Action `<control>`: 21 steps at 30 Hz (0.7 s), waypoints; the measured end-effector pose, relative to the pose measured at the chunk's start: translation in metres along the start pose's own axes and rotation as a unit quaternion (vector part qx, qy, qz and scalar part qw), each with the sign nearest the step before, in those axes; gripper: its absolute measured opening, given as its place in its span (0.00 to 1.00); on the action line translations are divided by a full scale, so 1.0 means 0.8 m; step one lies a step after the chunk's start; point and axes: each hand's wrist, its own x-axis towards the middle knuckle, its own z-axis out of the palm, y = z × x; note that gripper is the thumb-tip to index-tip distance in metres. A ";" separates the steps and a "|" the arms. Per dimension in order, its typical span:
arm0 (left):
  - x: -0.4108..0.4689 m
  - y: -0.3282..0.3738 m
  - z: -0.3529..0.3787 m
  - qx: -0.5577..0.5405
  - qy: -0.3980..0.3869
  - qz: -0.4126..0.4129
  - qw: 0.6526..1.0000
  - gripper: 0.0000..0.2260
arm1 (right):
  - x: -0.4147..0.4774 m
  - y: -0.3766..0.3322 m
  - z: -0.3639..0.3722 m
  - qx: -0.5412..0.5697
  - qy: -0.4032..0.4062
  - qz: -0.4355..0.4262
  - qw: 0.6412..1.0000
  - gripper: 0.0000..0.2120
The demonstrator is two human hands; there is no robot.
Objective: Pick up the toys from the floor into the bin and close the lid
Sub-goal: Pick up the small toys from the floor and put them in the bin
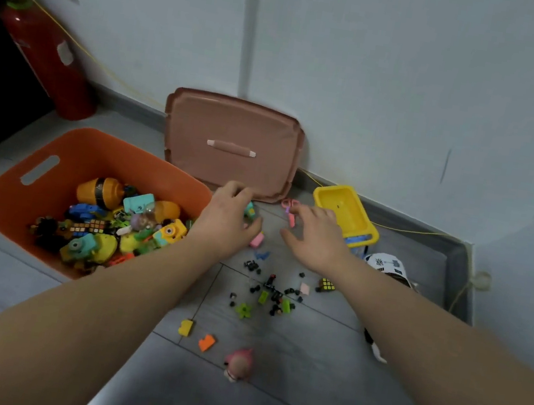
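Hands reaching over scattered toys on grey floor.
Left hand (227,217) clenched on small teal toy (250,209) beside orange plastic bin (58,150); right hand (317,236) released above pink scissors (290,211); brown lid (232,143) leans against wall.

The floor (319,376) is made of gray tiles. An orange bin (68,152) full of toys sits on the left. A brown lid (231,127) stands on the far side and leans on the wall. A yellow tray (344,207) lies on the right, with pink scissors (290,211) just beside it. Small black and green bits (271,295) are spread in the middle. Near us lie a yellow block (186,327), an orange block (206,342) and a pink doll (238,364). A red tank (48,58) stands far left.
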 end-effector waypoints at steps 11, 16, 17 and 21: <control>-0.074 -0.052 0.107 0.045 -0.141 -0.079 0.986 0.23 | -0.046 0.082 0.092 0.015 -0.153 0.002 0.988 0.29; -0.123 -0.085 0.150 0.077 -0.170 -0.102 0.977 0.27 | -0.063 0.109 0.139 0.007 -0.178 -0.006 0.984 0.30; -0.134 -0.091 0.155 0.084 -0.180 -0.102 0.975 0.29 | -0.066 0.114 0.145 -0.005 -0.180 -0.013 0.984 0.31; -0.182 -0.115 0.174 0.132 -0.193 -0.117 0.965 0.39 | -0.069 0.129 0.171 -0.047 -0.166 -0.036 0.984 0.39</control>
